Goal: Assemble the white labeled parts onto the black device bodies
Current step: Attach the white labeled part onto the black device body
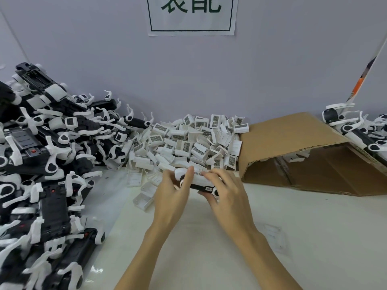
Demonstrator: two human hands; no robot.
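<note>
just before the heap of white labeled parts, black device body gripped by left hand and right hand, white part with barcode label pressed on top. behind the heap, wall sign reading "装配".

Both hands hold one black device body just in front of the heap of white labeled parts. Left hand grips its left end; right hand presses a white labeled part on top. Cardboard box lies right of the heap.
</note>
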